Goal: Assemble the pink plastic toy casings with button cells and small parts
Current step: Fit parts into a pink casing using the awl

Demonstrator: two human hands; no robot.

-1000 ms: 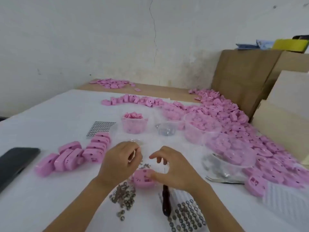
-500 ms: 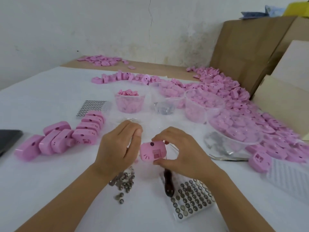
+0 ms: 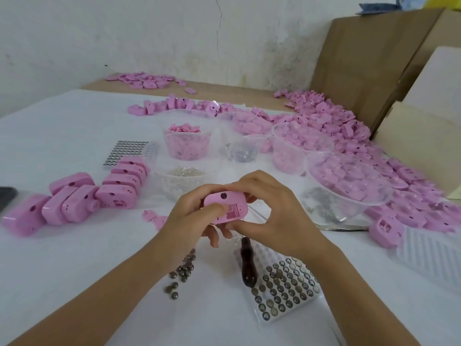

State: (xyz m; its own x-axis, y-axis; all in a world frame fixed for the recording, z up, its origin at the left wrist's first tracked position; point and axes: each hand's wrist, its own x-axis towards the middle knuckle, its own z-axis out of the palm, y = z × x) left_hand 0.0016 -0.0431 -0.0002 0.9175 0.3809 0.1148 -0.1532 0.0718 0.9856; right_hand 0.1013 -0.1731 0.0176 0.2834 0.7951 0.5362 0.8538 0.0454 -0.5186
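Pink casing (image 3: 225, 208) is off the table (image 3: 62, 283), held mid-view between both hands. Left hand (image 3: 189, 216) curls round its left end, thumb on the open face. Right hand (image 3: 277, 213) pinches its right end, fingers over the top, thumb along the lower edge.

Below the casing I see loose button cells (image 3: 183, 270), a dark-handled tool (image 3: 247, 263) and a tray of cells (image 3: 284, 288), all close under the wrists. Left of the casing stands a row of closed casings (image 3: 82, 198), with a dark phone (image 3: 6, 198) beyond at the frame edge. Behind the casing the tubs crowd in. The clear bowl (image 3: 349, 196) to its right sits near the right hand. The widest stretch of white table lies below-left of the casing.

Marks on the cells are too small for me to read.
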